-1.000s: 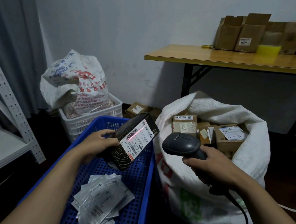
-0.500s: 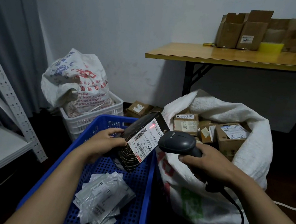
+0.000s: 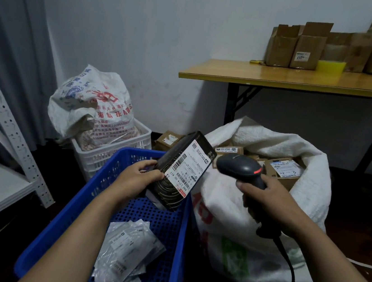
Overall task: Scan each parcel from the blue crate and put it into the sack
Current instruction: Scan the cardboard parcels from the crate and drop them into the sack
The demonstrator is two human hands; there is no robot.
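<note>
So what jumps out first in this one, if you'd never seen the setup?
The black parcel with its white label, gripped by the left hand over the blue crate at centre, faces the scanner that the right hand holds just to its right. Behind them the big white sack stands open, brown boxes inside. Clear plastic pouches lie in the crate's near end.

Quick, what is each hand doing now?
Left hand: grips the black parcel.
Right hand: grips the scanner.
</note>
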